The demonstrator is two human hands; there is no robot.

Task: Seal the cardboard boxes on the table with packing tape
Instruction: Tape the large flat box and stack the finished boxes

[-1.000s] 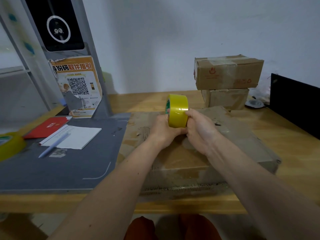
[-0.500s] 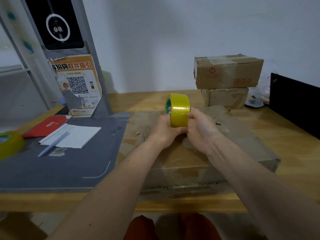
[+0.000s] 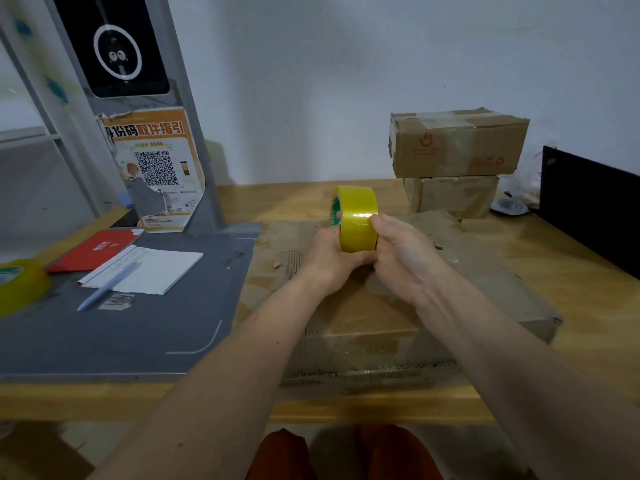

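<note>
Head view: tape (image 3: 356, 218), light, rigid; left hand (image 3: 329, 261) grips core, right hand (image 3: 401, 258) apparently pinches its rim, above box (image 3: 398, 306) at table's (image 3: 571, 271) near edge.

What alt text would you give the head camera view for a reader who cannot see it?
Both hands hold a yellow roll of packing tape upright above a large worn cardboard box on a wooden table: left hand grips it, right hand fingers its rim. Behind, two stacked cardboard boxes; left, a second tape roll.

Dim, even indoor light; soft focus, wide-angle bending at edges.
</note>
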